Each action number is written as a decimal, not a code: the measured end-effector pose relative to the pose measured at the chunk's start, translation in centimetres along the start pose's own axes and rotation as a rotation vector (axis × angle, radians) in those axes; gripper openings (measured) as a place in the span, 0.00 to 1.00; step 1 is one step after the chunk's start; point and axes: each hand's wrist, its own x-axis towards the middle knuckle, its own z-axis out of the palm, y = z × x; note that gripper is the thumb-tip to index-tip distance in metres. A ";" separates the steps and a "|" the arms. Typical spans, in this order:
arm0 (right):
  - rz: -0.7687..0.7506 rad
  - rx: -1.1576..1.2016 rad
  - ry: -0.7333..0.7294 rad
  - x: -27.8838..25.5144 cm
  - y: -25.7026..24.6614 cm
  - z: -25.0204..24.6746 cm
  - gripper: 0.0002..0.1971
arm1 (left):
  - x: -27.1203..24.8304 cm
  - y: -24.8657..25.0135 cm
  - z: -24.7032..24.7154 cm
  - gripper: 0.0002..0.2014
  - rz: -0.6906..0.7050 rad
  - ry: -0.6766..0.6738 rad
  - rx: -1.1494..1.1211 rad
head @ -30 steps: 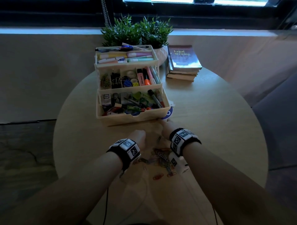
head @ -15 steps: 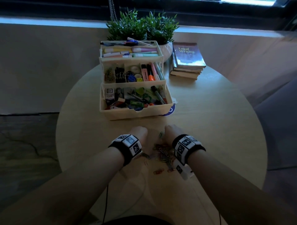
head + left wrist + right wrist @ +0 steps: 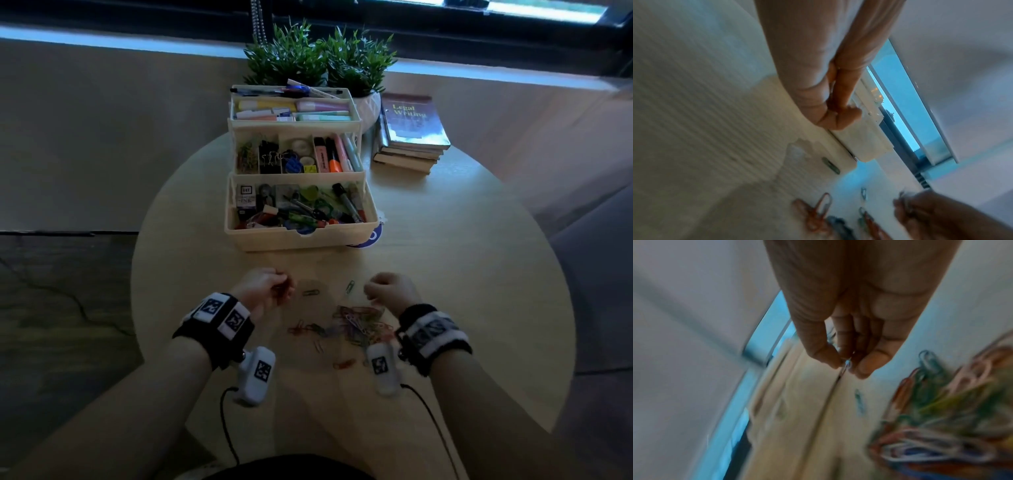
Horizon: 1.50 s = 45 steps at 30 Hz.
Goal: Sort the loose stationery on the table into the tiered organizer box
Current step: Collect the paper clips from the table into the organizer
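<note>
The cream tiered organizer box [image 3: 298,238] stands open in three steps on the round table, with pens, clips and markers inside. A pile of coloured paper clips [image 3: 359,325] [image 3: 941,410] lies between my wrists. Single clips [image 3: 311,293] [image 3: 350,286] lie just beyond it, and red ones [image 3: 818,211] sit nearer the left hand. My left hand [image 3: 274,289] [image 3: 838,112] is curled, with something reddish showing inside its fingers. My right hand [image 3: 373,294] [image 3: 846,365] pinches a pale paper clip between thumb and fingertips, just above the table.
A stack of books [image 3: 411,130] sits right of the box, with potted plants [image 3: 322,58] behind it. A blue round item [image 3: 371,236] pokes out under the box's right corner. One orange clip [image 3: 344,364] lies near my body. The table edge curves close on both sides.
Both hands have drawn back from the box's front and spread apart, and the clip pile now shows between them. The box has not moved.
</note>
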 end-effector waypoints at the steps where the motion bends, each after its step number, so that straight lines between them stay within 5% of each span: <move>1: 0.047 0.333 -0.011 -0.3 0.3 -0.3 0.03 | -0.2 -0.2 -0.5 0.14 -0.006 -0.006 0.021; 3: 0.080 0.789 -0.049 -1.0 0.7 -0.7 0.07 | -0.6 -0.6 -1.0 0.13 0.006 -0.011 0.227; 7: 0.172 0.833 -0.058 -0.3 0.4 0.1 0.10 | -2.2 -1.5 0.2 0.08 0.108 -0.035 0.906; 10: 0.189 0.302 -0.049 0.5 -1.1 1.1 0.08 | -2.8 -2.4 1.0 0.17 0.200 -0.105 1.494; 13: 0.079 -0.400 -0.036 0.9 -2.5 2.7 0.11 | -2.6 -3.3 1.9 0.14 0.256 -0.144 1.697; 18: 0.021 -0.608 -0.094 1.5 -4.2 3.8 0.15 | -2.2 -3.5 3.3 0.14 0.230 -0.204 1.827; 21: 0.041 -0.363 -0.097 1.2 -3.8 2.2 0.08 | -1.6 -2.8 2.7 0.14 0.155 -0.177 1.652; 24: 0.131 0.430 -0.207 0.6 -0.9 -0.9 0.16 | -1.2 -1.6 1.3 0.10 0.112 -0.132 1.213; 27: 0.088 1.057 -0.356 -1.4 2.4 -4.2 0.08 | -1.4 -1.3 0.4 0.14 0.014 -0.208 0.537; 32: 0.089 1.198 -0.231 -3.2 5.5 -6.3 0.12 | -1.6 -1.9 2.0 0.12 -0.115 -0.319 -0.243; 35: 0.189 0.931 -0.020 -3.4 6.5 -6.9 0.10 | -1.2 -1.8 3.5 0.10 -0.131 -0.315 -0.393; 37: 0.183 0.415 0.151 -3.7 7.6 -7.3 0.13 | -0.7 -1.7 4.3 0.15 -0.146 -0.288 -0.301; 40: 0.211 -0.473 0.173 -4.7 8.4 -7.2 0.21 | -0.2 -1.6 5.8 0.15 -0.052 -0.243 0.204; 45: 0.200 -0.689 0.108 -4.1 6.7 -4.3 0.20 | -0.3 -1.9 9.3 0.10 0.316 -0.243 1.292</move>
